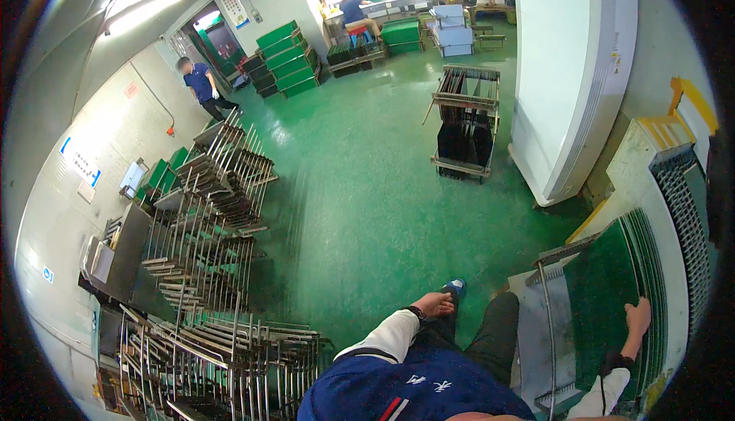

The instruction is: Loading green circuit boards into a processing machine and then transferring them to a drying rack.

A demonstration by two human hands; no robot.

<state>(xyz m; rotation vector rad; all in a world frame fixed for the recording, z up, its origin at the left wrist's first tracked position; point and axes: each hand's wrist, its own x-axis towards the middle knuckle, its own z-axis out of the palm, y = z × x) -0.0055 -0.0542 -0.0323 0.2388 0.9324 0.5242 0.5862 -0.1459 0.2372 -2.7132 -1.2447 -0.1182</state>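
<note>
Green panels (605,268) stand close-packed in a metal rack (548,329) at the wearer's right side, their edges fanned in a row toward the wall. The right hand (637,318) is at these panels, fingers bent inward over their faces near the edges; whether they pinch one of the sheets, I cannot tell. A grey plate (545,310) shows beside the panels, behind the rack's bent rod. The left hand (434,305), well apart from the rack, hangs in front of the body with its fingers loosely stretched out (a dark band (417,312) circles that wrist), just beside a blue shoe (457,286) in the view.

Out on the glossy green floor (344,214) stands another rack (464,103), this one filled with dark panels, near a tall white cabinet (570,76). Many rod-framed racks (207,260) crowd along the left wall. Beyond them, a co-worker (200,84) in a dark blue shirt leans forward, and green crates (287,57) are piled near the doorway.
</note>
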